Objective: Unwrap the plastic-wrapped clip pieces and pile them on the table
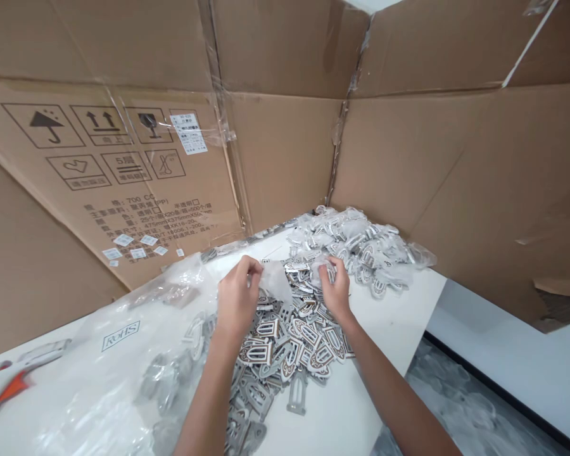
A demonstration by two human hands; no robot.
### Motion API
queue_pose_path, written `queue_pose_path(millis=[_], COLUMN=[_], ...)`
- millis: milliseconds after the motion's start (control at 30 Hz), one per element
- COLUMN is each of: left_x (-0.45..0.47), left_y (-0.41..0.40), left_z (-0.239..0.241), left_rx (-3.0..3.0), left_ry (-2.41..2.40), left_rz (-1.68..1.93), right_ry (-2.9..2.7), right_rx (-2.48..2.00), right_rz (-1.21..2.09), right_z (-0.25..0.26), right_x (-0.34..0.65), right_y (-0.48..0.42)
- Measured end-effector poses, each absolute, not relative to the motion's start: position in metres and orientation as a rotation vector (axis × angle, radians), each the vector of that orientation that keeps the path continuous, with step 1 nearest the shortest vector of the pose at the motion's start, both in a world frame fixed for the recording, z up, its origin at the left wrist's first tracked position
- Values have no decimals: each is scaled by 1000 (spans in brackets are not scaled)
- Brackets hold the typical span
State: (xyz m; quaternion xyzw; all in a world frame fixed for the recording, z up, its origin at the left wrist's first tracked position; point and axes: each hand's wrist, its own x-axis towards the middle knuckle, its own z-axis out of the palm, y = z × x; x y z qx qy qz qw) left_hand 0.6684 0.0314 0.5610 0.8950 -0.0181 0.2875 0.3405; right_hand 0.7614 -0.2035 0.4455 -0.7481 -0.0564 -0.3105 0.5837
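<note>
My left hand (240,291) pinches a small translucent plastic bag (276,283) above a pile. Opposite it, my right hand (336,288) has its fingers closed on another small clear bag (319,269), with what looks like pieces inside. Beneath both hands lies a heap of small arch-shaped slotted pieces (306,332), some white with brown scroll patterns, others plain grey. One grey piece (297,392) lies at the heap's near edge. Right behind my right hand is a mound of bagged pieces (361,244).
Tall cardboard panels (280,158) wall the back of the white table (337,411). A large clear plastic bag (99,373) marked ROHS covers the left side. A white and orange tool (9,380) lies at far left. Clear plastic (465,405) sits below the table's right edge.
</note>
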Motion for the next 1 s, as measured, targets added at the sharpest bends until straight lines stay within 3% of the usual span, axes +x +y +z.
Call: queue_pose_path(millis=[67, 200, 267, 400, 600, 1000], left_x=[668, 667, 667, 667, 667, 669], left_y=[29, 26, 30, 49, 58, 35], left_z=[563, 564, 560, 544, 535, 555], left_rx=[2286, 2138, 2084, 2371, 2599, 2538], left_ry=[-87, -354, -392, -286, -321, -222], left_rz=[761, 238, 149, 283, 125, 478], right_ry=[-135, -120, -122, -130, -175, -171], right_rx=[-1751, -1749, -1748, -1755, -1767, -1745], right_rz=[-679, -650, -646, -632, -631, -653], right_z=[445, 445, 445, 445, 446, 448], right_x=[762, 763, 763, 763, 764, 761], right_y=[-203, -205, -205, -205, -206, -206])
